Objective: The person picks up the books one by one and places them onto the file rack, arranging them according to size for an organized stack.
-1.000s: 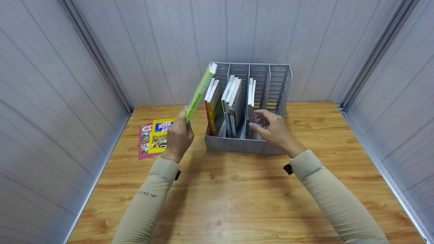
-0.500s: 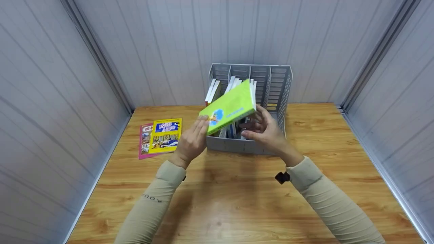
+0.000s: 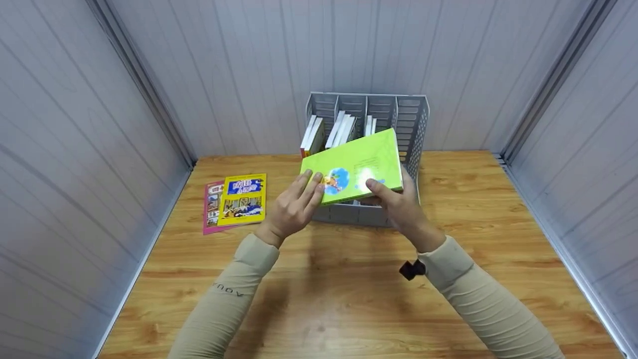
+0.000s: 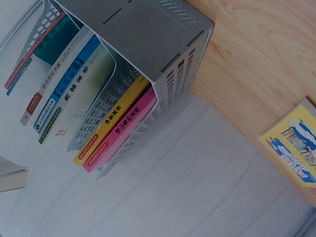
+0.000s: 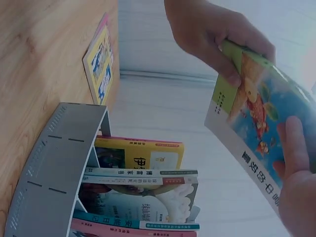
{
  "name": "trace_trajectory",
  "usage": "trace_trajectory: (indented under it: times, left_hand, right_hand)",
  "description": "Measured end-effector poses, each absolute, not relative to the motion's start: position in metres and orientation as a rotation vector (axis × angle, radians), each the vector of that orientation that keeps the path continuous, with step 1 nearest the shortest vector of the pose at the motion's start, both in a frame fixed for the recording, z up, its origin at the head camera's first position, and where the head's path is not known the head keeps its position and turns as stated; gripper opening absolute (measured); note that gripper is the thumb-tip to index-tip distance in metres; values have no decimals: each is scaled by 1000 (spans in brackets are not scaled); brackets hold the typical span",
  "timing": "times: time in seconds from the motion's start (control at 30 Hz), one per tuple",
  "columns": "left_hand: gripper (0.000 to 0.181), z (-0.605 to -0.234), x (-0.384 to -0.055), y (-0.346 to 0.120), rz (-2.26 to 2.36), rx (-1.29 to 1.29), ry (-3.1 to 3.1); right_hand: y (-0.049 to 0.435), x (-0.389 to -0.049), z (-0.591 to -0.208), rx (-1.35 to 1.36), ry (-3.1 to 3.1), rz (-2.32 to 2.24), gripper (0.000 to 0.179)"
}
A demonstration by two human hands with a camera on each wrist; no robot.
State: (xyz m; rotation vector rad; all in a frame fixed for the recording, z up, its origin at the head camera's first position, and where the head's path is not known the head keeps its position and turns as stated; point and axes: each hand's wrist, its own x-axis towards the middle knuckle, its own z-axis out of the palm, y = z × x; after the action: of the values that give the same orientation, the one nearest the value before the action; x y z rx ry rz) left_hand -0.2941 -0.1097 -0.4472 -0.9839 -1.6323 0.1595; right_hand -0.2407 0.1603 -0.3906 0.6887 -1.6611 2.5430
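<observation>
Both hands hold a green book [image 3: 369, 149] tilted above the front of a grey file rack [image 3: 344, 214]. At the book's left end my left hand [image 3: 289, 209] pinches it, fingers over the green back cover and thumb on the other side, as the right wrist view shows. My right hand [image 3: 406, 209] grips the opposite end, thumb on top and fingers underneath against the blue illustrated cover [image 5: 261, 118]. Behind the book, more books stand upright in the rack: a yellow book [image 4: 116, 116] and a pink book [image 4: 126, 131] share the leftmost compartment.
On the wooden table [image 3: 319, 299], left of the rack, a yellow book [image 3: 242, 199] overlaps a pink one [image 3: 213, 209]. Upright books [image 3: 341, 130] fill parts of the middle compartments. Pale panel walls [image 3: 249, 75] close in the back and sides.
My left hand has brought the green book rightward and turned it from edge-on to its back cover facing up. My right hand has left the rack's books and taken hold of its right end.
</observation>
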Motion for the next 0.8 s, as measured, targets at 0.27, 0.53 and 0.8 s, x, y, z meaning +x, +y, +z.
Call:
trace_trajectory:
  times: [0.27,0.53,0.8]
  left_hand:
    - [22,-444,-297,-106,61,-1040,-1687]
    - [43,-441,-302,-99,-110,-899,-1826]
    - [44,-460,-311,-96,-219,-837,-1946]
  right_hand:
    - [159,-239,-392,489,-1607,2529,54]
    - [176,-241,-390,490,-1489,2483,50]
    - [194,-245,-382,360,-1352,2338,48]
